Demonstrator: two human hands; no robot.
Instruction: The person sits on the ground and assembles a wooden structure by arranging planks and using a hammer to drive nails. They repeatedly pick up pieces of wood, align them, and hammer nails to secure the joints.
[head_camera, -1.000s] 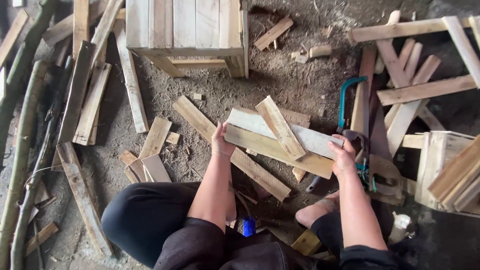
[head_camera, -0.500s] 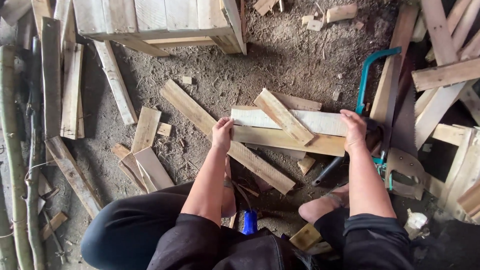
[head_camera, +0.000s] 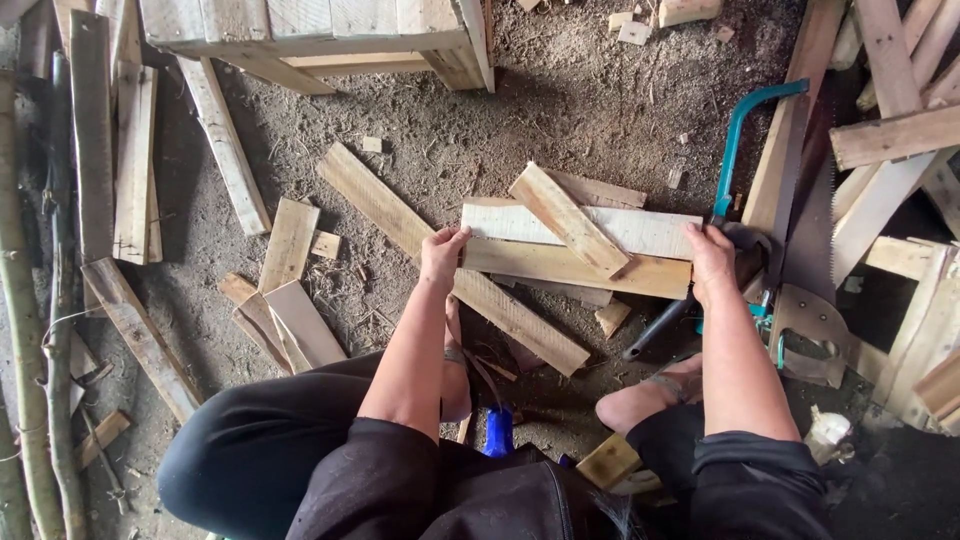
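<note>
Two flat boards, held as a pair: a pale board on the far side and a tan board edge to edge beside it, both with the long axis running 9 to 3 o'clock across the person's front. The left hand grasps the 9 o'clock ends, fingers curled over the top; the right hand clasps the 3 o'clock ends; each hand sits at its own end, neither nearer the middle. A short slat lies across both boards, slanting from 11 toward 4 o'clock. Beneath them, a long plank runs from 10 to 5 o'clock on the dirt floor. At 3 o'clock, just beside the right hand, a teal-framed bow saw lies with its frame running 12 to 6. At 12 o'clock, well apart, a wooden crate. Loose offcuts lie at 9 o'clock.
</note>
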